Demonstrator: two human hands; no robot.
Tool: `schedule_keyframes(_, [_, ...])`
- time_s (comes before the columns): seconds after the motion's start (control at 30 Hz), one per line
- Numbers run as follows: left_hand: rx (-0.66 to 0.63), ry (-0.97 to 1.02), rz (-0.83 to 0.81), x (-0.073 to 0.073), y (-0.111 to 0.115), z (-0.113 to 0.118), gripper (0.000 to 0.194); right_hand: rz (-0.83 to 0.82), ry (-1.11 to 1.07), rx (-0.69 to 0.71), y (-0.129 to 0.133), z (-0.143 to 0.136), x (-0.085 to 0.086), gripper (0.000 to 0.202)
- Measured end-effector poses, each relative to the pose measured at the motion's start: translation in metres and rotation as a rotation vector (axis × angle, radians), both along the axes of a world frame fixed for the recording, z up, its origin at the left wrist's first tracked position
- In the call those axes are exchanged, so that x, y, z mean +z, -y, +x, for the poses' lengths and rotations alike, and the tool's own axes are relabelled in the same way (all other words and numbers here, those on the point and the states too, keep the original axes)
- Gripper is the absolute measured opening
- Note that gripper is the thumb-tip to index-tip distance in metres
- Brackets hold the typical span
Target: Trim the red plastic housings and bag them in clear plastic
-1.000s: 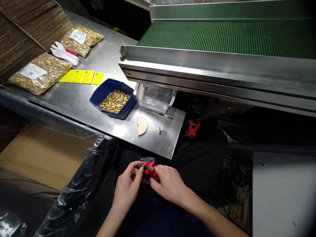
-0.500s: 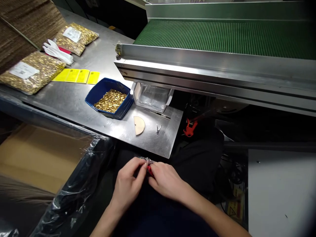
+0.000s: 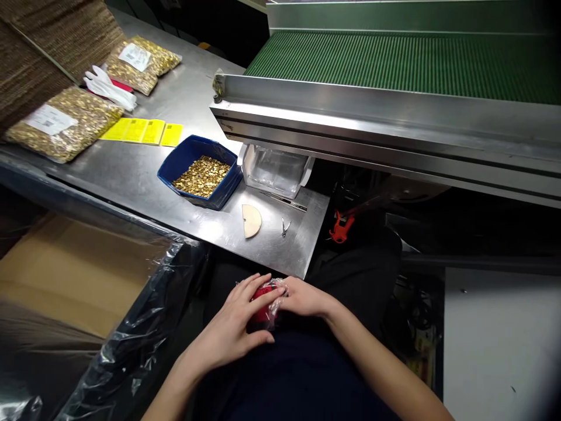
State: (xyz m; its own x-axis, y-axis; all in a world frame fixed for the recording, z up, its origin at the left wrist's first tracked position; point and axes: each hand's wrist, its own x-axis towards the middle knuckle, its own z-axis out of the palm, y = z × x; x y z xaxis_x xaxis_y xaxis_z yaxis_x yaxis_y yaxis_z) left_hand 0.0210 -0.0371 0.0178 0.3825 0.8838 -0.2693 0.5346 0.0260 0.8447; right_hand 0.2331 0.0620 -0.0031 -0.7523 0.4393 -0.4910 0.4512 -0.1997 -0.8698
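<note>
A red object (image 3: 262, 314) in clear plastic was between the two hands, above the lap (image 3: 359, 266).
The left hand (image 3: 243, 313) lay open across it, fingers spread, while the right hand (image 3: 302, 297) gripped its wrapped right end. Beyond, on the tabletop (image 3: 274, 254), were a pale half-round piece (image 3: 251, 221) and a small metal tool (image 3: 284, 228). Farther stood a blue bin (image 3: 227, 192) of gold-coloured pieces (image 3: 203, 176), just beside a white tray (image 3: 307, 173); yellow labels (image 3: 152, 132) lay behind the bin, and the green conveyor belt (image 3: 372, 65) was farther still.
</note>
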Motion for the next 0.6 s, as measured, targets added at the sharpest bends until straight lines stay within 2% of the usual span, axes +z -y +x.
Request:
schedule_keyframes(0.07, [0.020,0.061,-0.086,-0.014,-0.003,0.005,0.102,-0.072,-0.065,0.032,-0.002,0.006,-0.010,0.032])
schedule_keyframes(0.17, [0.114,0.141,-0.136,-0.030,-0.007,0.011,0.110,-0.125,-0.139,0.088,0.004,0.018,-0.011,0.043])
schedule_keyframes(0.23, [0.162,0.156,-0.153,-0.034,-0.010,0.012,0.115,-0.081,-0.144,0.100,0.012,0.026,-0.005,0.045])
schedule_keyframes(0.3, [0.197,0.179,-0.178,-0.034,-0.014,0.011,0.122,0.051,-0.094,0.062,0.021,0.032,0.004,0.037])
schedule_keyframes(0.37, [0.215,0.241,-0.237,-0.031,-0.017,0.010,0.123,0.184,-0.027,-0.012,0.027,0.037,0.013,0.017])
schedule_keyframes(0.5, [0.256,0.452,-0.397,-0.023,-0.018,0.010,0.119,0.296,0.012,-0.244,0.029,0.050,0.027,0.020])
schedule_keyframes(0.6, [0.269,0.543,-0.479,-0.018,-0.015,0.010,0.119,0.334,-0.009,-0.352,0.030,0.056,0.032,0.022])
